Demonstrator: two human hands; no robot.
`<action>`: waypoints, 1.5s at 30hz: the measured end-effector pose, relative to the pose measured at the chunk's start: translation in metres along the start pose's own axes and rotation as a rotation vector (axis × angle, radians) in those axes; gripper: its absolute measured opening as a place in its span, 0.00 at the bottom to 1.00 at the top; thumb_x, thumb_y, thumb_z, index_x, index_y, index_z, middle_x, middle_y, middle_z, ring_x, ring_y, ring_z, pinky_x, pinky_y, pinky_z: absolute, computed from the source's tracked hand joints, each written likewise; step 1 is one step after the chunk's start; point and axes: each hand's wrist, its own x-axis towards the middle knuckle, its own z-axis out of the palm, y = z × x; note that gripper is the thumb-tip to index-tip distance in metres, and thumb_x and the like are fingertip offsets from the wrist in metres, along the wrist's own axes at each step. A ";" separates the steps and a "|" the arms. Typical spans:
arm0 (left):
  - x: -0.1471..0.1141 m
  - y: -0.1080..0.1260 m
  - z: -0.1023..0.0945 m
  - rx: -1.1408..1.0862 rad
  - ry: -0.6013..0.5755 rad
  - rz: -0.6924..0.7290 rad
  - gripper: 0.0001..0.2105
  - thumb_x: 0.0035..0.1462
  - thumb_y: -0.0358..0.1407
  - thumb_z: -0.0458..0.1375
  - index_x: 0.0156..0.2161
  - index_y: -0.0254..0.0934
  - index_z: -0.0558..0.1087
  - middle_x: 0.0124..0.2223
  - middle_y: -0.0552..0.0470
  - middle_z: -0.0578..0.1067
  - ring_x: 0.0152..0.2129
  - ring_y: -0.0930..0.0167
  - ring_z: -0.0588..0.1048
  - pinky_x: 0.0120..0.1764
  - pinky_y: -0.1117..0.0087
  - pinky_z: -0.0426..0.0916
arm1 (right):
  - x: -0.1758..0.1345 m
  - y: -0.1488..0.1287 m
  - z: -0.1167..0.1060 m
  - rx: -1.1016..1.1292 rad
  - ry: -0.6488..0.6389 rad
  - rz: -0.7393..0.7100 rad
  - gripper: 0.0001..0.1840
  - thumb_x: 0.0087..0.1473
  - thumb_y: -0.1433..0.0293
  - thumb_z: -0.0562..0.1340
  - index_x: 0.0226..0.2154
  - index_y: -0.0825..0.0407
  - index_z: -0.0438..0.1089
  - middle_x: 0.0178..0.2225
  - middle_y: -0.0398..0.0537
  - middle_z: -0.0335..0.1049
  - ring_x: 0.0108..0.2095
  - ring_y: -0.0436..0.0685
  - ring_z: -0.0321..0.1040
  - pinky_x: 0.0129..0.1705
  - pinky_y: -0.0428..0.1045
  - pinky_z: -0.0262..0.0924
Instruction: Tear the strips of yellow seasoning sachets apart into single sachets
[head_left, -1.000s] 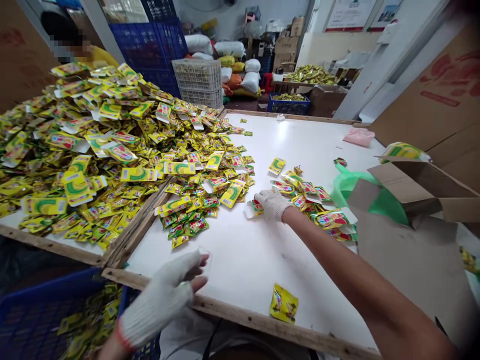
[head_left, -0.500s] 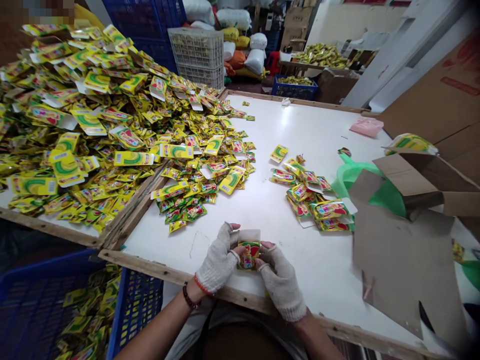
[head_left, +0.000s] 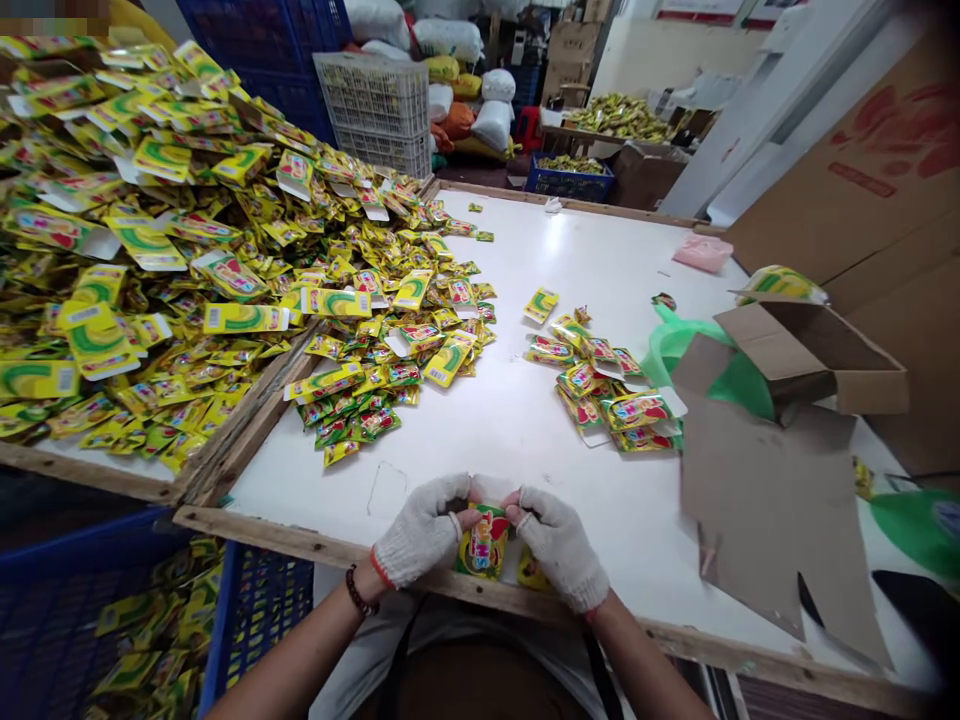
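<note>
Near the table's front edge, both my hands pinch a small printed box (head_left: 484, 545), yellow and green with red and coloured lettering. Its pale flap is at the top, between my fingertips. My left hand (head_left: 421, 530), in a white fingerless glove, is closed on the box's upper left side. On the upper right, my right hand (head_left: 561, 545), gloved the same way, grips it with thumb and fingers. Another yellow packet (head_left: 530, 570) lies partly hidden under my right hand. To the right beyond my hands is a small cluster of filled boxes (head_left: 641, 410).
A large heap of yellow boxes and small packets (head_left: 247, 220) covers the left side. Wooden rims edge the white table (head_left: 450, 430). Right of it are a green basin (head_left: 664, 345), an open cardboard box (head_left: 810, 350) and a pink bag (head_left: 703, 252). A blue crate (head_left: 225, 620) stands below left.
My hands have brought the box slightly closer to the front edge, and my fingers have shifted up to its flap. More of its printed front shows. The whole view has swung a little right.
</note>
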 end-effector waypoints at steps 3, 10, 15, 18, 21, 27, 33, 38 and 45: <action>0.000 0.008 -0.001 0.032 -0.018 0.001 0.06 0.51 0.34 0.55 0.31 0.32 0.66 0.30 0.53 0.69 0.29 0.73 0.68 0.35 0.72 0.64 | 0.009 -0.007 -0.002 0.089 -0.032 0.034 0.18 0.49 0.68 0.57 0.45 0.52 0.64 0.28 0.43 0.71 0.28 0.51 0.68 0.29 0.45 0.65; 0.002 0.013 -0.003 -0.004 0.031 -0.029 0.09 0.53 0.38 0.53 0.35 0.34 0.62 0.28 0.55 0.66 0.27 0.74 0.67 0.30 0.75 0.61 | 0.010 -0.020 -0.003 -0.153 -0.090 -0.136 0.13 0.52 0.68 0.55 0.36 0.50 0.73 0.36 0.46 0.74 0.37 0.55 0.69 0.41 0.49 0.64; 0.010 0.036 -0.012 0.139 -0.053 -0.017 0.13 0.54 0.40 0.51 0.25 0.31 0.66 0.23 0.57 0.62 0.22 0.77 0.61 0.25 0.77 0.56 | 0.010 -0.033 -0.006 -0.189 -0.117 -0.127 0.14 0.53 0.67 0.54 0.31 0.51 0.75 0.27 0.42 0.73 0.29 0.52 0.68 0.32 0.45 0.62; 0.011 0.042 -0.016 0.172 -0.115 -0.030 0.11 0.52 0.39 0.54 0.30 0.30 0.70 0.26 0.54 0.68 0.25 0.74 0.64 0.28 0.76 0.59 | 0.010 -0.035 -0.008 -0.232 -0.151 -0.107 0.13 0.53 0.68 0.54 0.33 0.49 0.75 0.27 0.41 0.75 0.29 0.52 0.69 0.31 0.45 0.63; 0.007 0.032 -0.014 0.270 -0.104 0.061 0.08 0.52 0.36 0.53 0.32 0.32 0.71 0.28 0.53 0.70 0.27 0.73 0.67 0.31 0.75 0.61 | 0.007 -0.026 -0.008 -0.221 -0.188 -0.195 0.16 0.53 0.69 0.53 0.42 0.47 0.71 0.37 0.43 0.75 0.37 0.55 0.70 0.40 0.49 0.65; -0.005 0.014 -0.006 0.318 -0.049 0.261 0.09 0.54 0.35 0.52 0.31 0.33 0.73 0.30 0.50 0.71 0.29 0.72 0.68 0.34 0.74 0.62 | -0.001 -0.006 -0.002 -0.318 -0.167 -0.404 0.22 0.51 0.74 0.52 0.48 0.47 0.67 0.45 0.47 0.71 0.43 0.55 0.68 0.47 0.50 0.63; 0.007 0.033 -0.014 0.302 -0.067 -0.008 0.10 0.52 0.37 0.54 0.30 0.32 0.74 0.27 0.53 0.72 0.26 0.73 0.68 0.29 0.76 0.60 | 0.005 -0.031 -0.002 -0.227 -0.174 -0.174 0.15 0.55 0.68 0.53 0.43 0.47 0.71 0.37 0.44 0.75 0.36 0.55 0.71 0.39 0.48 0.66; 0.009 0.032 -0.016 0.350 -0.111 0.047 0.11 0.54 0.37 0.53 0.28 0.32 0.73 0.26 0.54 0.71 0.25 0.74 0.67 0.28 0.76 0.60 | 0.010 -0.032 -0.006 -0.211 -0.195 -0.142 0.14 0.54 0.69 0.54 0.40 0.48 0.73 0.36 0.44 0.76 0.35 0.54 0.72 0.38 0.48 0.67; -0.020 0.015 -0.014 0.502 -0.137 0.449 0.11 0.53 0.27 0.48 0.38 0.35 0.72 0.33 0.48 0.69 0.29 0.72 0.67 0.32 0.73 0.61 | -0.015 0.011 -0.009 -0.433 -0.196 -0.609 0.33 0.46 0.80 0.53 0.56 0.48 0.56 0.54 0.51 0.61 0.51 0.56 0.62 0.50 0.52 0.62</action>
